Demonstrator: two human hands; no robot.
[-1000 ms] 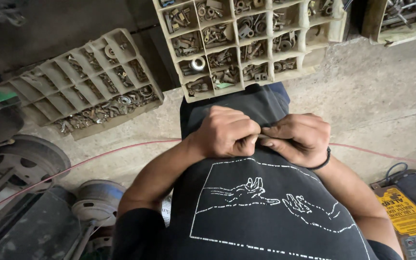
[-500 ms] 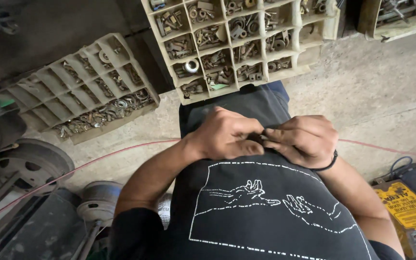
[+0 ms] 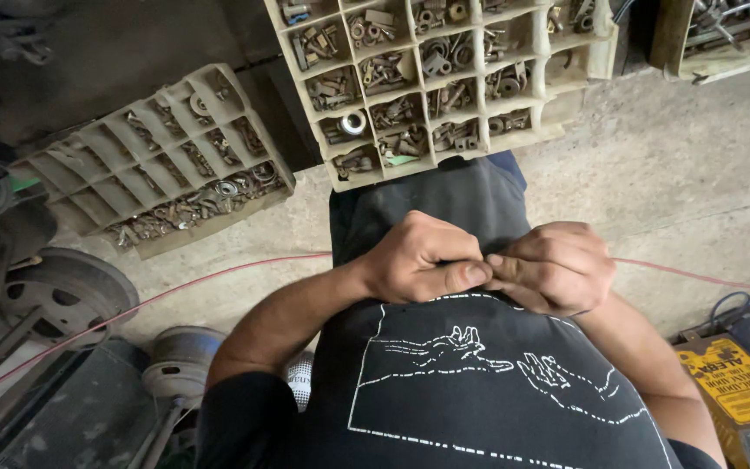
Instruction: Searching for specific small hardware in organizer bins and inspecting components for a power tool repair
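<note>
- Head view: the left hand (image 3: 423,258) and right hand (image 3: 553,265) meet knuckle to knuckle just above the hem of the black cotton T-shirt with a white line drawing of two hands (image 3: 479,391), over the lap of the dark grey trousers (image 3: 431,204).
- Both are curled tight, the left thumb pressed toward the right fingertips, as though pinching something very small between them. The thing itself is hidden inside the grip, so I cannot tell what it is.
- Holding it close to the body, in the lap, likely steadies fine finger work.
- The cream plastic compartment tray of rusty nuts and fittings (image 3: 444,87) lies on the concrete floor (image 3: 696,174) just beyond the knees, within easy reach. A second, tilted cream tray of the same sort (image 3: 158,156) sits toward the floor's left edge.
- A thin red cable (image 3: 219,278) runs across the floor under the arms; a yellow-labelled box (image 3: 740,391) lies at the lower right corner.
- Against the earlier frames: the hands stay joined in the same spot; the camera has shifted slightly, bringing the nearer tray lower and closer.
</note>
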